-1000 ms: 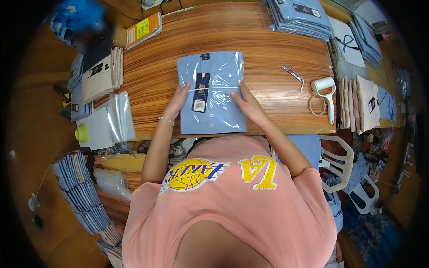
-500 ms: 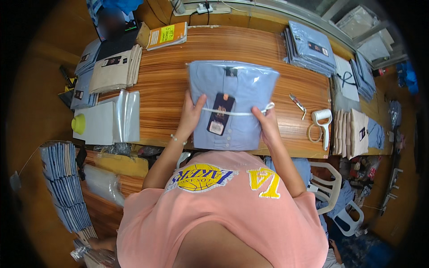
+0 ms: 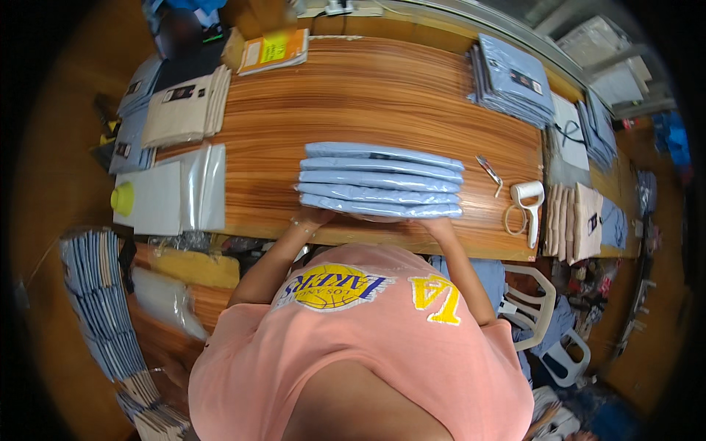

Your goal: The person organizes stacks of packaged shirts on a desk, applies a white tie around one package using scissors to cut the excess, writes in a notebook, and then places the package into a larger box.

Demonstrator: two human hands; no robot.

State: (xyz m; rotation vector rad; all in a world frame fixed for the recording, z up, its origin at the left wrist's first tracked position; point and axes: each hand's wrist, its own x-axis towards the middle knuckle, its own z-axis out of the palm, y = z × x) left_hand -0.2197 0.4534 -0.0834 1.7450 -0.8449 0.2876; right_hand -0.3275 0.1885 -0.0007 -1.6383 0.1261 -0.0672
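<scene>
A stack of several folded light-blue shirts point(image 3: 379, 178) in clear plastic is tipped up over the near middle of the wooden table, its layered edges facing up. My left hand point(image 3: 315, 215) holds the stack from the near side at its left end. At the right end, my right hand point(image 3: 437, 227) grips it the same way. The fingers of both hands are mostly hidden behind the shirts. The dark tag and white tie on the top shirt are out of sight. A small cutter point(image 3: 490, 175) lies to the right of the stack.
A white lint roller point(image 3: 526, 192) lies at the table's right edge, near more blue shirts point(image 3: 511, 82) and beige shirts point(image 3: 588, 224). On the left are beige garments point(image 3: 184, 110), white sheets point(image 3: 151, 197), clear plastic sleeves point(image 3: 207, 187) and yellow-green tape point(image 3: 122, 198). An orange-covered book point(image 3: 273, 51) sits at the back.
The stack has tilted from showing its tagged front to showing its layered edges. Both hands have moved down and toward me, still holding it.
</scene>
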